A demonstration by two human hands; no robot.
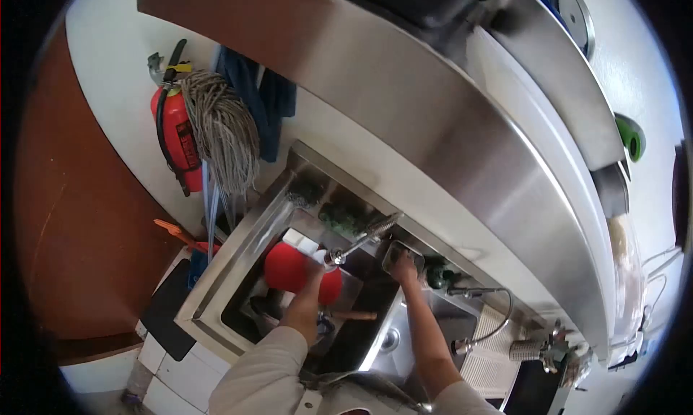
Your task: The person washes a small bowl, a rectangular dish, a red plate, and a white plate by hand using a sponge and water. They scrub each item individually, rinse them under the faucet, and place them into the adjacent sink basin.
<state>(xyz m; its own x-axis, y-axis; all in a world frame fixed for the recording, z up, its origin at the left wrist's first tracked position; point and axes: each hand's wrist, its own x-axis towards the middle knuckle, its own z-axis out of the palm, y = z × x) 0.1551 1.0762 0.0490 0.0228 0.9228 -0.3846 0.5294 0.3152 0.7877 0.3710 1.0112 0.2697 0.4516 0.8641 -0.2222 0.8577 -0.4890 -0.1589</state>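
A round red item (285,267), perhaps a plate or lid, is in the left basin of a steel sink. My left hand (316,269) lies against it, below the tap (336,257); the tap hides the fingers, so I cannot see whether they grip it. A white block-like item (300,241) lies at the red item's upper edge. My right hand (405,267) reaches into a small rectangular container (393,252) on the sink's back ledge, and its fingertips are hard to make out. Near my left forearm is a brown wooden handle (351,315).
The right basin has a drain (390,339). A hose sprayer (462,346) hangs over its right side, beside a ribbed drainboard (487,357). A steel shelf (404,90) juts above the sink. A mop (220,122) and fire extinguisher (173,137) hang on the left wall.
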